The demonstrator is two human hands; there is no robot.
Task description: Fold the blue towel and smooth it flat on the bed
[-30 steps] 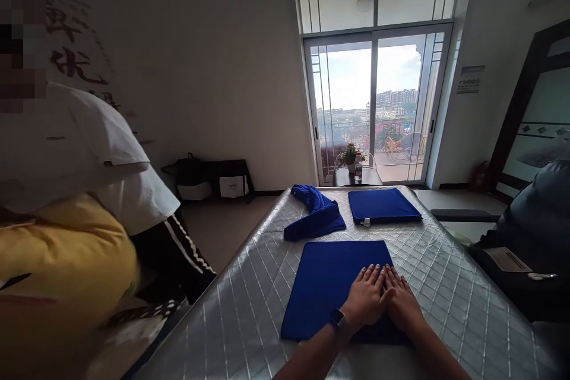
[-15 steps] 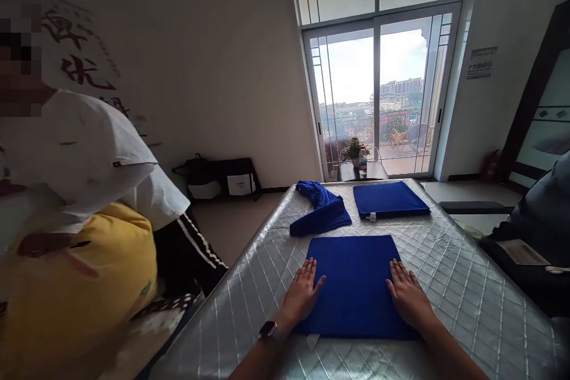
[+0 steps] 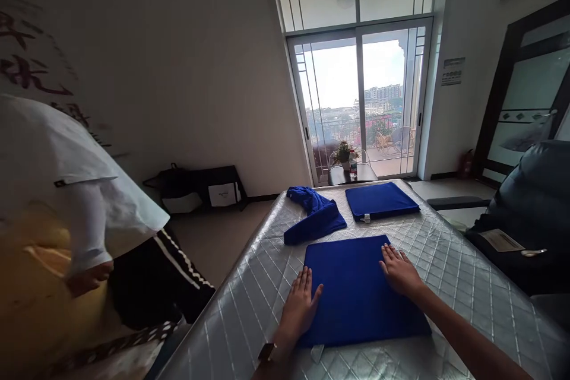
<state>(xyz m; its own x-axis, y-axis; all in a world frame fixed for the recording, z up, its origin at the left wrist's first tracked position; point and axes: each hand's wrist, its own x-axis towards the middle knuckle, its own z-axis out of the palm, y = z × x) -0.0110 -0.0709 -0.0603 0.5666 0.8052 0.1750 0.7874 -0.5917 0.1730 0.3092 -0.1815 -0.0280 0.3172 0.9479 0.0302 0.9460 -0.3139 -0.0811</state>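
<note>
A flat blue cloth piece (image 3: 351,297), roughly square like a cushion cover, lies on the silver quilted table cover (image 3: 249,303), a white tag at its near edge. My left hand (image 3: 300,303) rests open along its left edge, fingers stretched forward. Toward the far right corner, my right hand (image 3: 401,268) lies flat and open on the cloth. Beyond it sits a second flat blue cloth piece (image 3: 382,199) with a white tag. To that one's left is a crumpled blue cloth (image 3: 315,214).
A person in a white shirt (image 3: 80,160) stands at my left, near a yellow plush-like cushion (image 3: 40,309). A dark chair (image 3: 525,219) holding a paper card (image 3: 502,240) is on the right. A small table (image 3: 351,176) with plant and bottle stands by the glass door.
My right hand has slid forward along the cloth's right edge to near its far corner. My left hand stays at the left edge. The view has turned slightly right, and the person's lowered hand now shows.
</note>
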